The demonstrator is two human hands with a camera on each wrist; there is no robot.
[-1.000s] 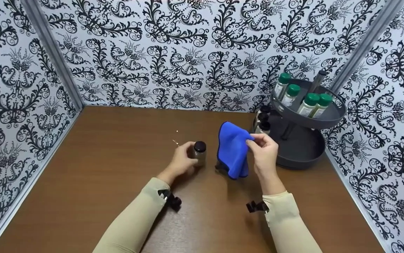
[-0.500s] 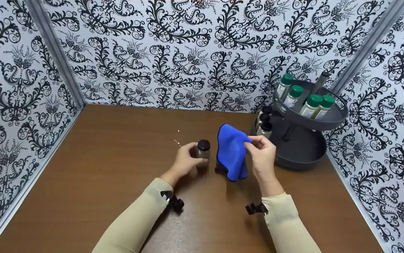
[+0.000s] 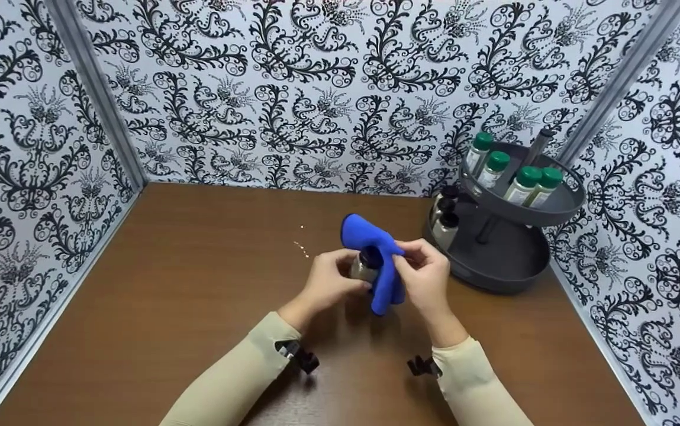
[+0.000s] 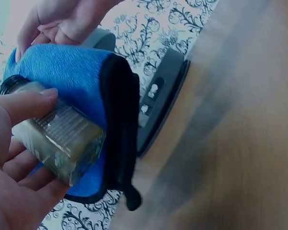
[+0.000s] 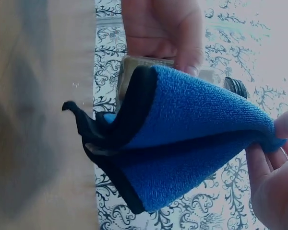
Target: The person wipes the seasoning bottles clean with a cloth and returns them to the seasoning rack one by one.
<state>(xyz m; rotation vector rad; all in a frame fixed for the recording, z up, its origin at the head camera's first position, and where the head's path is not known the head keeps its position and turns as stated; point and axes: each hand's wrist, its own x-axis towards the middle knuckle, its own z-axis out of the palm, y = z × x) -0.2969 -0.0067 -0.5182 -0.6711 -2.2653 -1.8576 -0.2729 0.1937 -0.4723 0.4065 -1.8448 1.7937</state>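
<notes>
The left hand [image 3: 329, 279] grips a small glass jar [image 3: 363, 269] with a black lid, thumb on one side and fingers below. In the left wrist view the jar [image 4: 60, 132] lies tilted against the blue cloth [image 4: 72, 67], its contents pale. The right hand [image 3: 425, 275] pinches the blue cloth [image 3: 386, 278] between thumb and fingers, and the cloth hangs beside and partly behind the jar. In the right wrist view the cloth [image 5: 197, 110], edged in black, covers part of the jar; the right hand [image 5: 278, 177] holds its gathered corner.
A two-tier dark round rack [image 3: 499, 275] stands at the right rear. Several green-capped jars [image 3: 520, 186] are on its upper tier, and black-capped jars [image 3: 445, 231] on its lower tier. Small pale crumbs [image 3: 302, 248] lie on the brown table [image 3: 197, 254]. Patterned walls enclose the back and sides.
The left hand has moved right with the jar, which now meets the cloth. The right hand has shifted slightly left and down, and the cloth's top has folded over toward the jar.
</notes>
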